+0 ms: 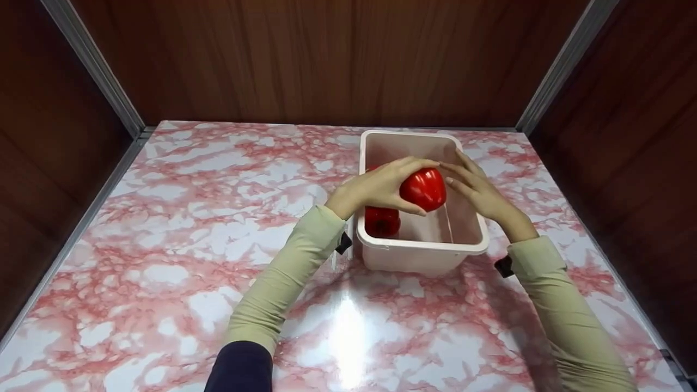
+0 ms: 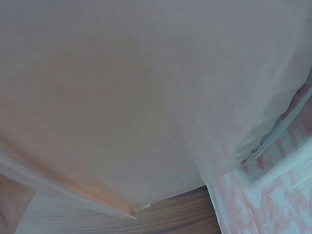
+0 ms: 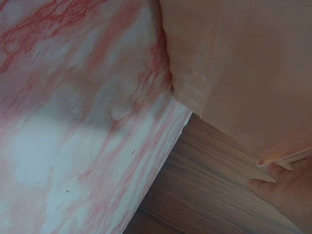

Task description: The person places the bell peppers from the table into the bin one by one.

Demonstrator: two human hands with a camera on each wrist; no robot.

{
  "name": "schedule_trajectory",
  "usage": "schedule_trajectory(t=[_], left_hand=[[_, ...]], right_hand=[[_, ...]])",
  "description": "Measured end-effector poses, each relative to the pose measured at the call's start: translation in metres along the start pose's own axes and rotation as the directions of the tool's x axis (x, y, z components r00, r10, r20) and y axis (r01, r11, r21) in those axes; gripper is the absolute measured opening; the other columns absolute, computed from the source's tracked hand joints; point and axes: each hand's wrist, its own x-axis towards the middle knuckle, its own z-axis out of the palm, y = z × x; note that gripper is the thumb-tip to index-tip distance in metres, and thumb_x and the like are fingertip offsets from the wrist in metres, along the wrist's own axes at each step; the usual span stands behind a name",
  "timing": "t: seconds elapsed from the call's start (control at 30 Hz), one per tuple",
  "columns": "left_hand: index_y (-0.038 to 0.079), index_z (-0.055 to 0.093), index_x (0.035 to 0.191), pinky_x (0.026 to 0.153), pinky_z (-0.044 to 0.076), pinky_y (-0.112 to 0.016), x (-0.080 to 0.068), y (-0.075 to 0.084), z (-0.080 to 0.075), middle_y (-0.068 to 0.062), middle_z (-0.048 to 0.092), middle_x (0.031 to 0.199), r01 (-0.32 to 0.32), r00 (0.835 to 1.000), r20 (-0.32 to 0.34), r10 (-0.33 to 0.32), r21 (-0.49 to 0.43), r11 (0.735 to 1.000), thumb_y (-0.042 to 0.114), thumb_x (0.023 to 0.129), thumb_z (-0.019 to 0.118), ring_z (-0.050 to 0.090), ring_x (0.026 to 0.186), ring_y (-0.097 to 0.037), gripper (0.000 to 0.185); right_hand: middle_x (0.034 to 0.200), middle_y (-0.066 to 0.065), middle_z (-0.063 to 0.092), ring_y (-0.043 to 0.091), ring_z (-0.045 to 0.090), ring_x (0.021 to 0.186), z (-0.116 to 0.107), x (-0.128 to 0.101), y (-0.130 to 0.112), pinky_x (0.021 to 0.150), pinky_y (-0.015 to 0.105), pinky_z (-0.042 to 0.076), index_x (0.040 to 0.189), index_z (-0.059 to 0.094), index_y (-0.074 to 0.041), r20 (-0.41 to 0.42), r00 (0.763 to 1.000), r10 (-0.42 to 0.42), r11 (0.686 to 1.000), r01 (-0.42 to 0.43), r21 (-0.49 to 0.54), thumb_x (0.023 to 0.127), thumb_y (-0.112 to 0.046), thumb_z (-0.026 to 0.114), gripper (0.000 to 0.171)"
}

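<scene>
The glossy red bell pepper (image 1: 424, 188), judged light, firm and slippery, is gripped by curled left fingers (image 1: 405, 165) around its rounded sides, while the right hand (image 1: 479, 188) is laid against it with fingers straight.

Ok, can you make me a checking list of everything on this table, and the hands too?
Surface: pink and white marbled table, glossy, with a glare patch near the front.
Job's things: red pepper held over the white tub; a second red pepper lies inside the tub.
Clutter: nothing seen.
Grips: left hand curled round the held pepper; right hand touching it with straight fingers.
Cables: nothing seen.
Surroundings: brown wooden walls with metal corner strips.
</scene>
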Motion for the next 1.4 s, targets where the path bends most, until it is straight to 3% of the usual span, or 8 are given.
schedule_trajectory(t=[0.2, 0.63, 1.0, 1.23, 1.4], left_hand=[[0.017, 0.036, 0.141, 0.099, 0.036, -0.022, 0.001, 0.001, -0.003, -0.003, 0.044, 0.136, 0.009, 1.0, -0.021, -0.009, -0.037, 0.999, 0.052, 0.078, 0.067, 0.045, 0.118, -0.009, 0.078], [0.025, 0.036, 0.14, 0.093, 0.041, -0.021, -0.007, -0.002, -0.002, 0.004, 0.045, 0.132, 0.071, 0.997, -0.002, -0.071, -0.067, 0.995, 0.056, 0.078, 0.064, 0.049, 0.113, -0.007, 0.074], [0.02, 0.037, 0.14, 0.089, 0.042, -0.021, -0.013, -0.009, 0.0, 0.002, 0.047, 0.129, 0.067, 0.998, -0.005, -0.068, -0.064, 0.996, 0.054, 0.079, 0.064, 0.051, 0.105, -0.009, 0.075], [0.021, 0.038, 0.139, 0.081, 0.041, -0.021, -0.014, -0.012, 0.0, 0.0, 0.05, 0.11, 0.054, 0.998, -0.012, -0.054, -0.045, 0.998, 0.054, 0.079, 0.064, 0.047, 0.092, -0.01, 0.074], [0.02, 0.038, 0.139, 0.086, 0.041, -0.022, -0.013, -0.011, -0.002, 0.0, 0.05, 0.112, 0.056, 0.998, -0.008, -0.056, -0.042, 0.998, 0.053, 0.08, 0.064, 0.048, 0.095, -0.011, 0.073]], right_hand=[[0.155, 0.014, 0.008, 0.038, 0.005, 0.14, 0.001, 0.0, 0.001, 0.105, 0.065, 0.007, 0.138, 0.045, -0.014, -0.005, 1.0, -0.016, 1.0, 0.016, 0.01, 0.096, -0.033, 0.047, 0.045], [0.155, 0.012, 0.006, 0.038, 0.005, 0.139, 0.003, -0.002, 0.0, 0.105, 0.065, 0.008, 0.139, 0.044, -0.018, 0.011, 1.0, -0.006, 1.0, 0.005, 0.016, 0.097, -0.034, 0.046, 0.045], [0.155, 0.014, 0.007, 0.038, 0.006, 0.14, 0.005, 0.0, 0.001, 0.106, 0.064, 0.009, 0.138, 0.045, -0.015, 0.003, 1.0, -0.024, 1.0, 0.024, 0.004, 0.096, -0.033, 0.047, 0.045], [0.155, 0.012, 0.007, 0.036, 0.003, 0.14, 0.002, 0.0, 0.0, 0.106, 0.065, 0.006, 0.139, 0.044, -0.014, 0.02, 1.0, -0.021, 1.0, 0.021, -0.008, 0.097, -0.033, 0.047, 0.046], [0.155, 0.011, 0.006, 0.036, 0.001, 0.141, -0.002, -0.001, -0.001, 0.106, 0.065, 0.002, 0.14, 0.043, -0.015, 0.023, 1.0, -0.02, 1.0, 0.019, 0.012, 0.098, -0.034, 0.042, 0.045]])
